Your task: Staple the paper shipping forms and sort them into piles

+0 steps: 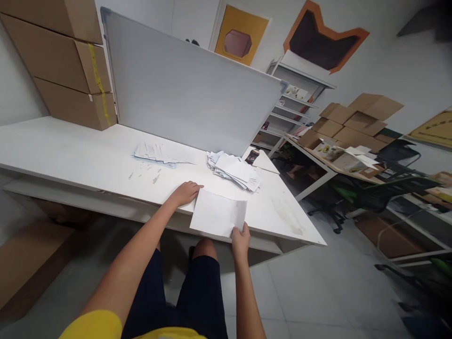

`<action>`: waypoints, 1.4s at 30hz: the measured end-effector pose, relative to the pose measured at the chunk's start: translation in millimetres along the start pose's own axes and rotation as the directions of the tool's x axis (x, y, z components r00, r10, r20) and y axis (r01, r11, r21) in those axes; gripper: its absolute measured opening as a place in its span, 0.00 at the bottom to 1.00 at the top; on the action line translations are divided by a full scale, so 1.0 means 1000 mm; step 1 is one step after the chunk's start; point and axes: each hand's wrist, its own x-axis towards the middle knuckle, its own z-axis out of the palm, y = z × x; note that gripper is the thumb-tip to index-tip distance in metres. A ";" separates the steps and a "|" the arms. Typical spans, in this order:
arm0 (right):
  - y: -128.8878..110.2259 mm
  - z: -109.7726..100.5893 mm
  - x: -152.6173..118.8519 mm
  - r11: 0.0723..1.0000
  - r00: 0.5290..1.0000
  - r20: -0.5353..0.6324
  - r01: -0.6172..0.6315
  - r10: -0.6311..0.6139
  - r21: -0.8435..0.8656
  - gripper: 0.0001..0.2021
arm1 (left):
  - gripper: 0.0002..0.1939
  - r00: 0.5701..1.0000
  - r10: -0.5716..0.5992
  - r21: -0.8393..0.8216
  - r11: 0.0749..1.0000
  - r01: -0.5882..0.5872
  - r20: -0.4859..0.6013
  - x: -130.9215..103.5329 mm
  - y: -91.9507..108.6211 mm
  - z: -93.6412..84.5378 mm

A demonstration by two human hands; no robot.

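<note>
A white sheet of paper [218,213] with a slightly ragged top edge overhangs the front edge of the white table [88,155]. Its lower right corner is pinched between the thumb and fingers of my right hand [240,240]. My left hand [186,193] lies on the tabletop by the sheet's upper left corner, fingers stretched toward it; whether they touch the paper I cannot tell. Beyond the sheet is a messy pile of white paper pieces [235,170]. Farther left lies a flatter spread of paper strips [155,152], with small scraps [155,179] in front.
A large whiteboard [190,89] stands along the table's back. Stacked cardboard boxes [67,66] rise at the left end, and a dark object [252,156] lies behind the paper pile. To the right are an office chair [381,190], another table with boxes [353,122] and shelves.
</note>
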 end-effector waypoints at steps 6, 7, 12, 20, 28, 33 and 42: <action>-0.012 -0.017 0.019 0.982 0.999 -0.041 -0.025 0.017 -0.186 0.31 | 0.21 1.000 0.017 -0.021 1.000 -0.017 -0.004 0.001 -0.003 0.002; -0.014 -0.018 0.022 0.979 0.999 -0.024 -0.030 0.025 -0.203 0.32 | 0.21 1.000 0.019 -0.025 0.999 -0.020 -0.004 0.001 -0.004 0.002; -0.024 -0.015 0.029 0.967 0.999 0.039 0.020 -0.011 -0.254 0.31 | 0.20 1.000 0.007 -0.040 0.999 -0.007 -0.009 0.001 -0.004 0.001; -0.028 -0.011 0.037 0.968 0.988 0.153 0.055 -0.017 -0.244 0.31 | 0.20 0.993 0.099 0.047 0.994 -0.097 -0.060 -0.004 0.004 -0.003; -0.026 -0.015 0.044 0.971 0.981 0.192 0.066 -0.021 -0.229 0.28 | 0.20 0.990 0.136 -0.003 0.991 -0.136 -0.024 -0.002 0.007 -0.004; -0.027 -0.015 0.050 0.956 0.986 0.140 0.125 -0.090 -0.265 0.29 | 0.22 0.997 0.064 -0.043 0.997 -0.062 0.033 -0.002 0.014 0.004; -0.042 -0.014 0.072 0.939 0.994 0.104 0.076 -0.044 -0.335 0.27 | 0.26 0.999 0.037 0.018 0.999 -0.038 0.038 -0.011 0.027 0.001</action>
